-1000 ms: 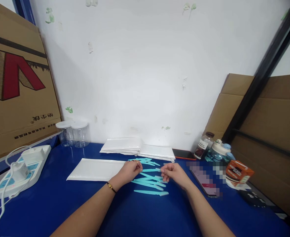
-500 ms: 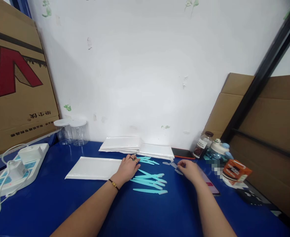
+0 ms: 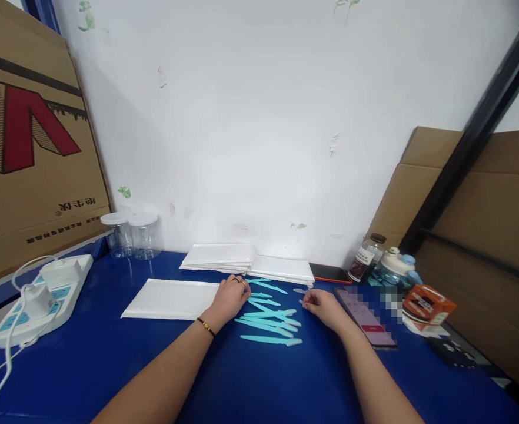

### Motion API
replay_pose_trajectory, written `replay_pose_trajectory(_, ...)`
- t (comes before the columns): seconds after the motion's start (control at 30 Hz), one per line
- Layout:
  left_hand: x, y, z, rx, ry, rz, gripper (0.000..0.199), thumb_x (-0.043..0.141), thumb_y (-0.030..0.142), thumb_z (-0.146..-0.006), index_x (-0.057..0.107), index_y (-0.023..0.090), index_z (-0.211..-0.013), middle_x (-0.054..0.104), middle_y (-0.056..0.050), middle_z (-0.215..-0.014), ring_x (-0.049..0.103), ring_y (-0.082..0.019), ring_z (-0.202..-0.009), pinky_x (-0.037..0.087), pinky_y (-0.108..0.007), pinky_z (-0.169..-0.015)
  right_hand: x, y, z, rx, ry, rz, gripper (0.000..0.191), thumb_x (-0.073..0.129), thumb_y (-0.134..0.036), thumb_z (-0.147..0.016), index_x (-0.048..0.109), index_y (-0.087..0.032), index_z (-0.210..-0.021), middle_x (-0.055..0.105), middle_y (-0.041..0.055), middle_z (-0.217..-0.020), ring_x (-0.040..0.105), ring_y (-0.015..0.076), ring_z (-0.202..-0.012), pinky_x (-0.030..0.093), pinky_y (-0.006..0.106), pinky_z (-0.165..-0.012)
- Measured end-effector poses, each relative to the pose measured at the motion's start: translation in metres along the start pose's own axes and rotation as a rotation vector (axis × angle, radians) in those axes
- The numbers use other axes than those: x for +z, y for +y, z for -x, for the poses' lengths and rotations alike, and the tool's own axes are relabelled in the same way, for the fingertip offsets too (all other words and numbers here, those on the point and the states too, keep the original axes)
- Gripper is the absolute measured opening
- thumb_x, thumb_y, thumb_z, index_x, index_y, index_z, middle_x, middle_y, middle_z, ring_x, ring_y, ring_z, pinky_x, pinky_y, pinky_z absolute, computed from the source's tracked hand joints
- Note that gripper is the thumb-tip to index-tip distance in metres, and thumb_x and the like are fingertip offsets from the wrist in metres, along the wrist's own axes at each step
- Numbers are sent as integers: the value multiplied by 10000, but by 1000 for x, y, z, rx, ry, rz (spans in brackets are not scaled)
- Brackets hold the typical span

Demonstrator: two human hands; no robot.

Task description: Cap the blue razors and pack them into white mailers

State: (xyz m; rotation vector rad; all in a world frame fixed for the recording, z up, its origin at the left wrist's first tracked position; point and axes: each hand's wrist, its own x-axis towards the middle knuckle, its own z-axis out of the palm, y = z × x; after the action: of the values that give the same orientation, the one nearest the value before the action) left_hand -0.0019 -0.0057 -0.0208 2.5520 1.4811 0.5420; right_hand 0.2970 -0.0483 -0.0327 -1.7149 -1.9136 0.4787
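My left hand [image 3: 230,298] is bent over the left ends of several turquoise sticks [image 3: 268,340] on the blue table; its fingers are curled, and what lies under the fingertips is hidden. Some sticks lie crossed over each other. My right hand [image 3: 322,306] is pinched on a small translucent piece [image 3: 301,301] right of the sticks. Another translucent piece [image 3: 299,290] lies just behind it. Left of my left hand, a white padded envelope [image 3: 166,299] lies flat, its right end by the wrist.
White envelopes [image 3: 218,257] are stacked along the wall. Clear jars [image 3: 145,238] and a power strip [image 3: 50,303] stand left. On the right are a phone [image 3: 376,335], a dark-capped bottle [image 3: 365,259] and an orange box [image 3: 429,305].
My right hand has moved left, toward the sticks, and the translucent pieces near it have shifted or are covered. One turquoise stick now lies apart from the back group. The view has shifted slightly.
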Motion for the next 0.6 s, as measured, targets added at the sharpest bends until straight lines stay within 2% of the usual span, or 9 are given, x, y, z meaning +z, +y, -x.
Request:
replay_pose_trajectory(0.13,-5,2,1,-2,43,75,174,446,281,-864,597,207,-819,617,-40,-871,516,-203,-901,348,-299,-766,5,0,-3,-4,-7,30,82,574,-173,-695,634,-178,-751,635,22,-728,571,154,-662,401,231,-596)
replay_pose_trajectory(0.23,-9,5,3,-3,30,278,183,386,287,-884,546,201,-869,612,-24,-813,549,-163,-766,367,-251,-682,4,2,-2,-14,-8,79,80,560,-160,-704,625,-179,-747,621,37,-771,570,166,-706,410,246,-634)
replay_pose_trajectory(0.37,-11,11,7,39,-20,505,208,343,330,-895,499,195,-876,578,12,-722,514,-122,-607,362,-220,-580,4,0,0,-38,2,103,61,545,-159,-728,594,-182,-755,612,45,-795,566,171,-735,408,254,-657)
replay_pose_trajectory(0.5,-11,15,9,94,-25,494,200,380,339,-877,501,186,-832,543,23,-685,481,-116,-623,348,-209,-576,5,-7,1,-33,-15,48,67,546,-140,-720,578,-186,-755,614,20,-727,558,152,-673,395,237,-615)
replay_pose_trajectory(0.6,-12,16,9,96,-23,461,193,385,322,-875,508,184,-822,546,18,-709,483,-114,-644,348,-206,-593,4,-14,2,-62,-27,-25,49,545,-186,-742,594,-185,-742,604,6,-681,537,141,-625,381,228,-574)
